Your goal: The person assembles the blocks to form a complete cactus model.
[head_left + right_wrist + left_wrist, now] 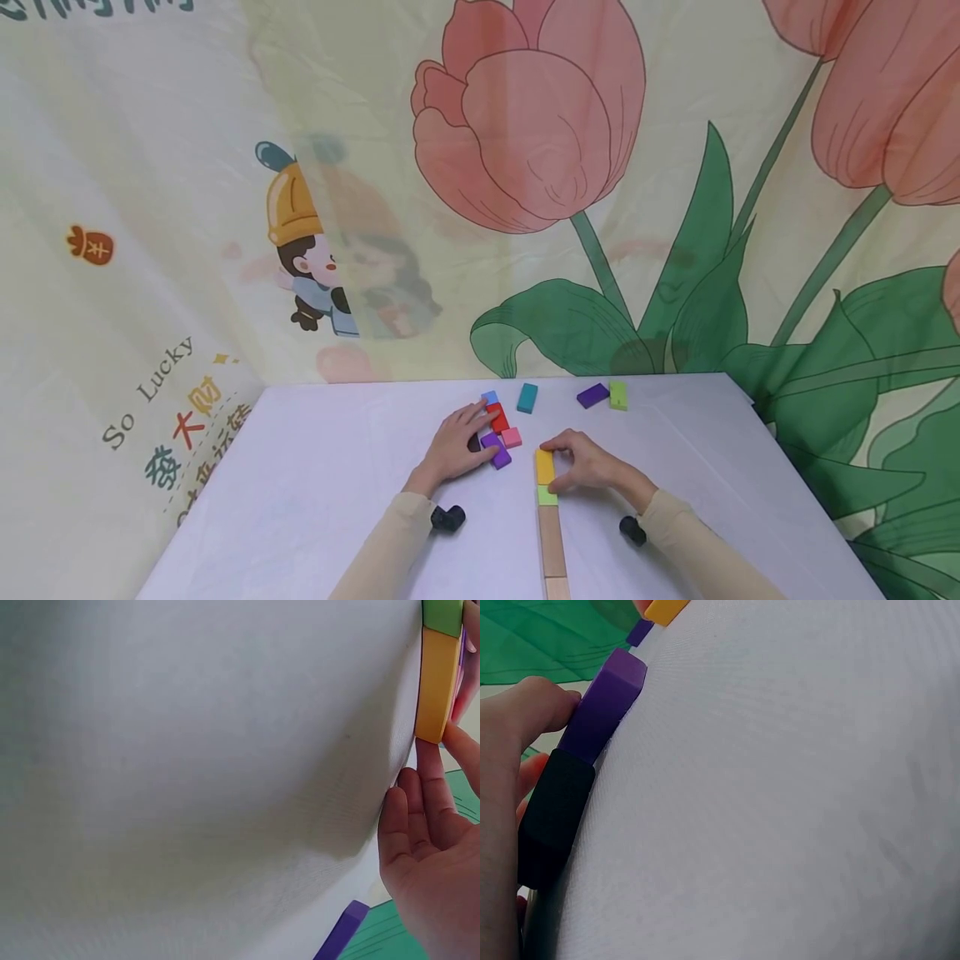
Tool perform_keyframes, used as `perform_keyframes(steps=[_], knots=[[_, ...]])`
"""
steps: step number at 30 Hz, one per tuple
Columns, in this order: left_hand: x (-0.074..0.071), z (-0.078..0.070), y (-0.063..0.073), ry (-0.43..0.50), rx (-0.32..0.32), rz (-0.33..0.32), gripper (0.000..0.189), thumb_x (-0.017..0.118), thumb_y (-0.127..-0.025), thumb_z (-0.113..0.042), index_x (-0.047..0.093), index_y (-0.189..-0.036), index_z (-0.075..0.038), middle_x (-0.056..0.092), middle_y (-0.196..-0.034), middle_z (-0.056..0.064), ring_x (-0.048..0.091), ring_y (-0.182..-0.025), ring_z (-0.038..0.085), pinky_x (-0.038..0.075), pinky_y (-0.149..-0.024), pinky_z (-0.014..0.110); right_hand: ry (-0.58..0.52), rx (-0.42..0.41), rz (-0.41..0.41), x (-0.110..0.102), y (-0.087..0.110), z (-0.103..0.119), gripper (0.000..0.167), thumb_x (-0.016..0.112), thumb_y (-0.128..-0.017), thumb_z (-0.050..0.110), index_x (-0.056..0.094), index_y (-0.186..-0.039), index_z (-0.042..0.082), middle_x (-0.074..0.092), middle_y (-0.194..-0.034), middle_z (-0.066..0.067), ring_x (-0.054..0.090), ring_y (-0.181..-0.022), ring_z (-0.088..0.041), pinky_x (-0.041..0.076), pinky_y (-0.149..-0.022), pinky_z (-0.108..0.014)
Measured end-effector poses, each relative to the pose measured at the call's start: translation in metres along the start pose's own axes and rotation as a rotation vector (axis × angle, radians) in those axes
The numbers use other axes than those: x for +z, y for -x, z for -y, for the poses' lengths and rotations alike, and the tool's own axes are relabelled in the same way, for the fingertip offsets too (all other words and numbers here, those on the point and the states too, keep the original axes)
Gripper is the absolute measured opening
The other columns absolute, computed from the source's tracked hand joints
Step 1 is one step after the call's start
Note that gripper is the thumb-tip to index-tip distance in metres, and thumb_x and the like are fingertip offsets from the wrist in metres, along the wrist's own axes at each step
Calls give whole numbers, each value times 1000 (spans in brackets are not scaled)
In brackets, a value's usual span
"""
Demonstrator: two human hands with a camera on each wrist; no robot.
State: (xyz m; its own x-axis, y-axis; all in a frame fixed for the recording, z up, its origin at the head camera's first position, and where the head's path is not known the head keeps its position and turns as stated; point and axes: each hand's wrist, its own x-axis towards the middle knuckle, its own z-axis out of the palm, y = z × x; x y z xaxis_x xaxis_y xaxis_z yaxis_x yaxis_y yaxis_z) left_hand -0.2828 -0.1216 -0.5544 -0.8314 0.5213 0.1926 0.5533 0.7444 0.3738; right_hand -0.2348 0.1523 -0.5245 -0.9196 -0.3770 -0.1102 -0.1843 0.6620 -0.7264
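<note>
My left hand lies over a loose cluster of toy blocks, its fingers spread and its thumb touching a purple block. Beside that one, in the left wrist view, is a black block, partly under the hand. A red block, a blue block and a pink block belong to the same cluster. With thumb and index finger my right hand pinches a yellow block. This block meets a light green block, which adjoins a plain wooden block in one straight row.
Farther back on the white table lie a teal block, a dark purple block and a lime green block. Another wooden block continues the row toward me. A printed cloth hangs behind the table.
</note>
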Motion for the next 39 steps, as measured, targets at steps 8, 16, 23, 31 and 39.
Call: perform_keyframes(steps=[8,16,23,31,39], knots=[[-1,3,-2,-17,3,0,68,53,-90,-56,46,-149,-24,30,-160,5,29,-145,31,24,-116,54,2,3,-5,-1,0,1,59,90,-69,15,67,-123,8,59,-115,-3,52,-114,-27,44,-104,-51],[-2,3,-2,-13,6,-10,67,53,-90,-55,46,-149,-24,30,-160,5,29,-144,31,24,-116,54,-47,67,-112,-6,-6,3,49,85,-77,21,68,-120,5,62,-110,-3,56,-106,-23,50,-97,-45],[-1,1,5,11,-7,0,67,54,-90,-54,47,-148,-22,31,-160,6,30,-144,33,24,-116,56,-78,209,-513,-28,-24,-24,37,69,-92,20,64,-116,-8,65,-91,-13,59,-81,-23,50,-66,-29],[0,1,5,9,0,-14,66,55,-90,-53,47,-148,-22,31,-160,5,30,-144,33,23,-116,55,-39,386,-528,-57,-33,-41,62,59,-95,31,46,-136,-14,57,-124,-34,58,-110,-47,49,-85,-55],[-1,0,2,11,18,-24,66,54,-90,-53,47,-148,-21,33,-159,7,31,-143,34,25,-114,57,28,418,-524,-59,-39,-35,69,66,-90,33,45,-135,-16,54,-128,-37,56,-113,-50,45,-89,-60]])
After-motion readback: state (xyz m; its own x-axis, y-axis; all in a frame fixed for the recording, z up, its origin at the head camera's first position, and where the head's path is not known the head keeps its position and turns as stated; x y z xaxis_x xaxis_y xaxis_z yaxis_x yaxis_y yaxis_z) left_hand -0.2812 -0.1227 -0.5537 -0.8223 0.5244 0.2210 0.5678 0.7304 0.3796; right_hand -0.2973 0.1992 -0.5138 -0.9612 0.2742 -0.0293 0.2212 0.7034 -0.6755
